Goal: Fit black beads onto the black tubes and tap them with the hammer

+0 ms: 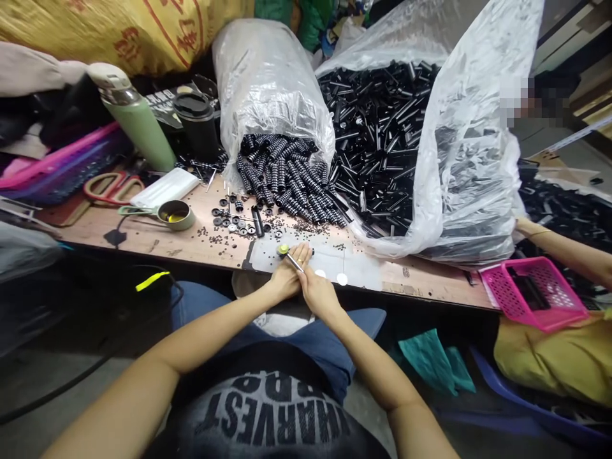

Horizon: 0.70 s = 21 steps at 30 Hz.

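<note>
My left hand (288,275) rests at the table's front edge, its fingers closed over a dark piece that is mostly hidden; a black end (312,252) shows beyond the fingertips. My right hand (319,292) is closed on a thin silver metal rod (294,262), which slants up and left across the left hand. Yellow-green material (283,249) sits at the rod's far end. Under the hands lies a pale translucent sheet (363,271). Two white discs, one of them a white round disc (342,279), lie right of my right hand. A short black tube (258,221) and several small dark round discs (233,227) lie behind.
Ridged black pieces (287,175) spill from a plastic bag (272,83). A larger bag (444,210) holds black tubes (377,140). Left are a cup (178,217), scissors (115,189) and green bottle (143,127). A pink basket (530,293) and another person's arm (564,245) are right.
</note>
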### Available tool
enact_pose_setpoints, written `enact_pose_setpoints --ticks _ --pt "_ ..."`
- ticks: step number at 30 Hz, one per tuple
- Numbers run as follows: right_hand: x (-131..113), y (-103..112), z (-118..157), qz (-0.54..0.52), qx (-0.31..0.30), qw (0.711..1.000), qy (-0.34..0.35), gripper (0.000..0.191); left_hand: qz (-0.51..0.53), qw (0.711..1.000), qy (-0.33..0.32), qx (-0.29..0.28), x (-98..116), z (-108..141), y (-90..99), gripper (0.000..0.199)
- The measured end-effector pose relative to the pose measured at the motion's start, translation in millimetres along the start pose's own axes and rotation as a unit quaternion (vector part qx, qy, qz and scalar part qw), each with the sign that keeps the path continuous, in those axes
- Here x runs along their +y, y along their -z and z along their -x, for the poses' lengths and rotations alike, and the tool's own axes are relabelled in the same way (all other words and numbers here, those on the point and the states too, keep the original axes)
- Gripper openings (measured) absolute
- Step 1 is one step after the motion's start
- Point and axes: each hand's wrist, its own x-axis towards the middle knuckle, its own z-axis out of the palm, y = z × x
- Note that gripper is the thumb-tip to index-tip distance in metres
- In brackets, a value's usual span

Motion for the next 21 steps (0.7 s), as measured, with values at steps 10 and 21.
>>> enact_pose_setpoints --ticks 10,21 --pt "-4 13 4 -0.053 0.078 0.995 -0.013 0.041 0.037 0.999 0.003 0.031 3 2 -2.6 0.062" --pt "34 17 -1 0.028 0.075 0.993 -0.083 0.034 0.115 0.991 0.040 -0.051 -4 -14 39.1 0.028"
